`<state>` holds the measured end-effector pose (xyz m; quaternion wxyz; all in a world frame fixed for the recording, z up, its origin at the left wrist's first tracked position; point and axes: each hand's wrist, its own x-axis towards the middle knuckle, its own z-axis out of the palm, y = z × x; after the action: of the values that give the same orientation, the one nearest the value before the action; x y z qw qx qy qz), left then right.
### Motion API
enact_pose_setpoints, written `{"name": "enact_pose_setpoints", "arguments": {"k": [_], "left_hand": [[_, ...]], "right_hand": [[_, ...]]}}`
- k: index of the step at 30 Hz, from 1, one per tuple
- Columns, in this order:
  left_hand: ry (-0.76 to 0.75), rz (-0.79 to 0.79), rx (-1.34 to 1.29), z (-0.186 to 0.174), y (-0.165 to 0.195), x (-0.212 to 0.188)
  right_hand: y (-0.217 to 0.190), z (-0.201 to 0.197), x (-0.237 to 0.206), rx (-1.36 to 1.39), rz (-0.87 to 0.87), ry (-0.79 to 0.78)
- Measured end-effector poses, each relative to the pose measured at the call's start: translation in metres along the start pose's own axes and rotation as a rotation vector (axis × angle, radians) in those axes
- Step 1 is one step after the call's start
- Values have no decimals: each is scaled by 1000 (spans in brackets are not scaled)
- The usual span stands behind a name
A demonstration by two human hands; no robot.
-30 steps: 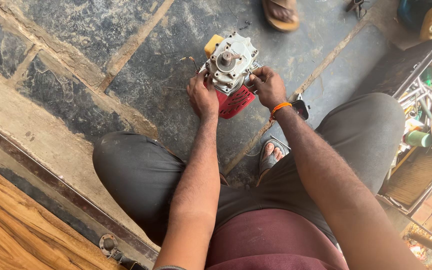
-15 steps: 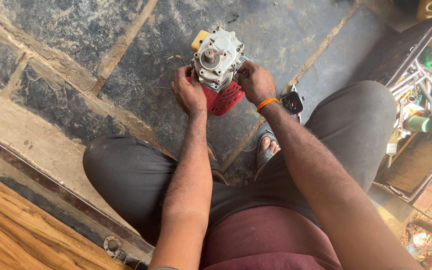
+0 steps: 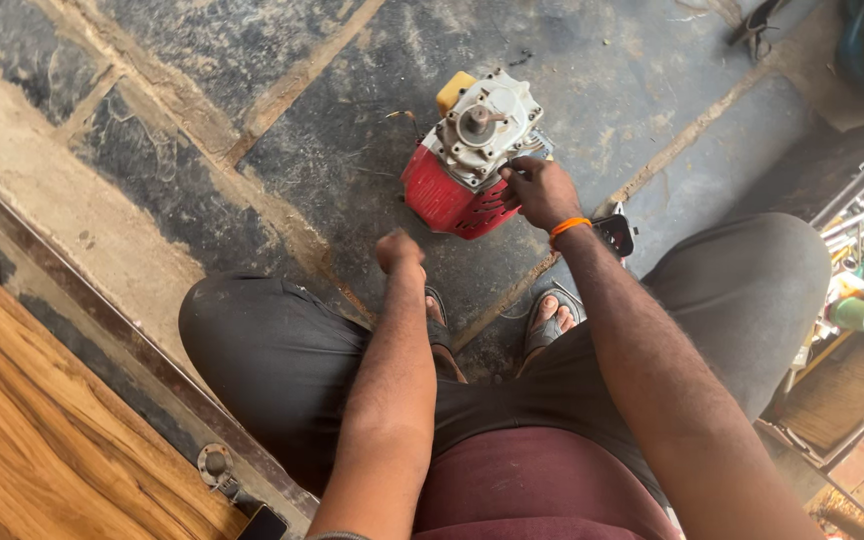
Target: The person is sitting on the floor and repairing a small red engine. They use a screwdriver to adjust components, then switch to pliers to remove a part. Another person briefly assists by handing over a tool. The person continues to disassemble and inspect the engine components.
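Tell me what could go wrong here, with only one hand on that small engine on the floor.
1. Only the right hand grips the small engine; the left hand is clear of it, so the tilted engine could roll or tip.
2. The sandalled feet sit just below it, so a slip might land on toes.
3. Its bare shaft points upward near the fingers.
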<state>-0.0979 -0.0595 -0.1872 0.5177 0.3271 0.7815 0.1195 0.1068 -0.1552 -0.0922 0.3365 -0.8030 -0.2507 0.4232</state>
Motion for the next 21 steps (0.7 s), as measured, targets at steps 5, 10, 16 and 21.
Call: {"name": "enact_pose_setpoints", "arguments": {"k": [5,10,16,21], "left_hand": [[-189,43,501,10,-31,14],[-199,2,521,10,-41,23],[118,-30,65,6,4,2],[212,921,-71,27,72,-68]], "right_hand": [[9,1,4,87,-13,-21],[17,-2,7,107,15,3],[16,-4,8,-11,37,71],[7,-3,2,-107,-5,161]]}}
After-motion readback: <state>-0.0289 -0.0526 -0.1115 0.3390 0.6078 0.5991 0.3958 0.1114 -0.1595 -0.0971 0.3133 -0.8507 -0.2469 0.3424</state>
